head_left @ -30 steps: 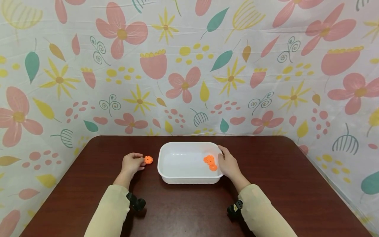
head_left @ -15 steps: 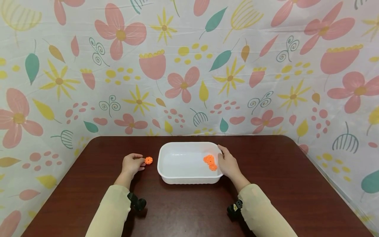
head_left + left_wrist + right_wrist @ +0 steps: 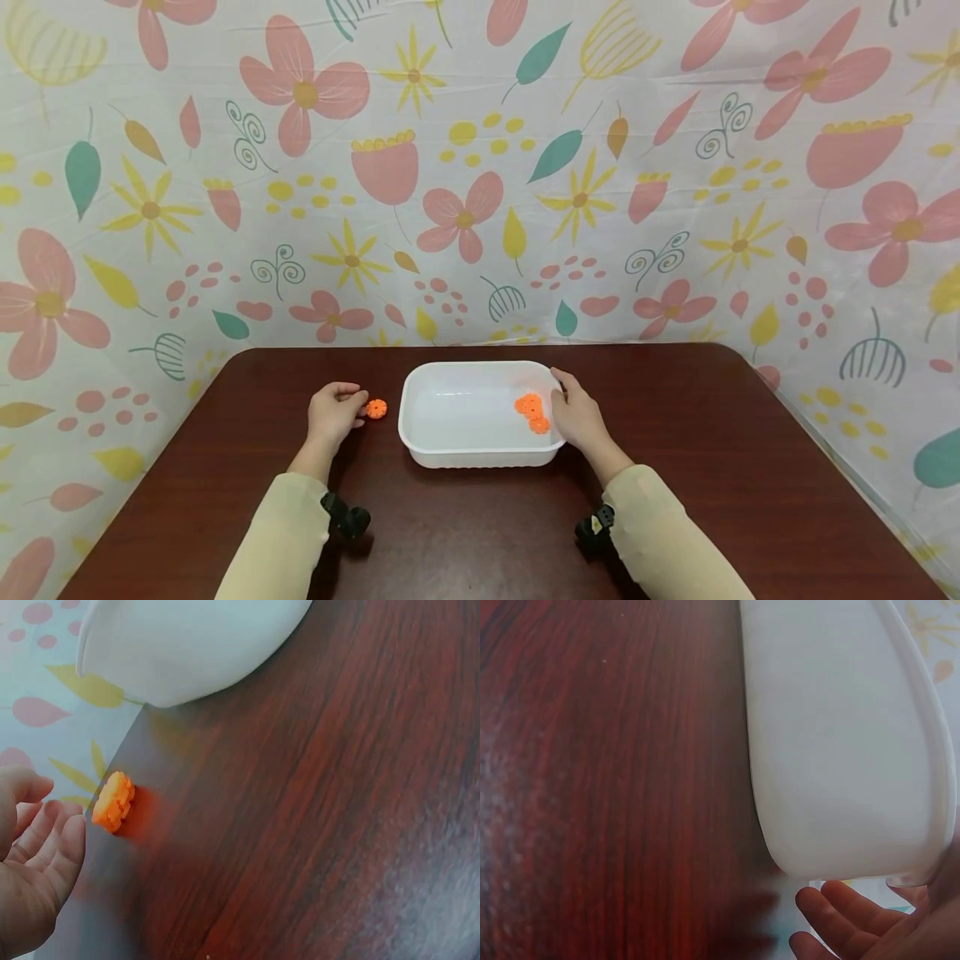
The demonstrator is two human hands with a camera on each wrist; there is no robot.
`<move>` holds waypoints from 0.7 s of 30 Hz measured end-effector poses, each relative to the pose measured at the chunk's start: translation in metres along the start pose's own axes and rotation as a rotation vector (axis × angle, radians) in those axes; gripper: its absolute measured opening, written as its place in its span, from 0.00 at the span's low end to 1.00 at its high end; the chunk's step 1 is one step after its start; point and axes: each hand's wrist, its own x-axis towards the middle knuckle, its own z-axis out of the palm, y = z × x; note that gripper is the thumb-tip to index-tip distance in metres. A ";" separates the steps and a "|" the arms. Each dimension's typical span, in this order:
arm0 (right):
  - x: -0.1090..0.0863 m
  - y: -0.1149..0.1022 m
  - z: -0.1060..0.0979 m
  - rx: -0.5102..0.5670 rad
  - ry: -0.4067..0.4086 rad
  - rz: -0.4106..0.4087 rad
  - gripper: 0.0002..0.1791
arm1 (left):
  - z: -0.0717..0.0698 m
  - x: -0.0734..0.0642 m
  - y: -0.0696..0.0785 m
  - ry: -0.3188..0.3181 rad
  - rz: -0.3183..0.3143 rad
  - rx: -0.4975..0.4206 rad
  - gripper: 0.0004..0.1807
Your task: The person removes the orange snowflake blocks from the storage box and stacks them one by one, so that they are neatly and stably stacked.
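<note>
A small stack of orange notched plastic discs [image 3: 114, 802] lies on the table, just right of my left hand [image 3: 335, 412]. In the left wrist view my left fingers [image 3: 71, 844] are loosely bent, with the fingertips close beside the stack and nothing pinched between them. A white rectangular plastic tray [image 3: 480, 457] stands to the right of the stack. My right hand [image 3: 579, 414] grips its right end, the thumb over the rim and the other fingers outside, under the lip. Inside the tray, near that hand, several more orange notched discs [image 3: 532, 407] lie overlapping.
The dark red-brown wooden table [image 3: 480, 533] ends at the back against a floral cloth [image 3: 465, 208]. Each wrist carries a black camera [image 3: 347, 515] on a strap. Table surface lies between the left hand and the tray.
My left fingers have let go of the orange discs and lifted slightly away; the discs sit marginally nearer to me. The right hand and tray hold still.
</note>
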 end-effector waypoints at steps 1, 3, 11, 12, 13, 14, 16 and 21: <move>0.000 0.000 0.000 -0.003 0.000 0.000 0.26 | 0.001 0.000 0.001 0.002 0.008 0.001 0.17; 0.000 0.000 0.000 -0.007 -0.002 -0.002 0.26 | 0.003 0.001 0.002 0.006 0.018 0.007 0.17; 0.001 0.001 0.000 -0.007 0.003 -0.011 0.26 | 0.012 -0.002 0.012 0.000 0.086 0.000 0.18; 0.001 0.002 0.000 -0.008 0.004 -0.013 0.26 | 0.013 -0.003 0.014 -0.002 0.098 -0.001 0.17; 0.002 0.002 0.001 -0.009 0.005 -0.015 0.26 | 0.014 -0.004 0.015 -0.002 0.110 -0.001 0.17; 0.002 0.002 0.001 -0.011 0.007 -0.018 0.26 | 0.015 -0.004 0.017 -0.004 0.118 -0.004 0.16; 0.002 0.002 0.001 -0.009 0.008 -0.020 0.26 | 0.018 -0.005 0.020 -0.008 0.131 -0.011 0.16; 0.003 0.002 0.002 0.004 0.017 -0.014 0.26 | 0.024 -0.008 0.028 -0.032 0.138 -0.062 0.15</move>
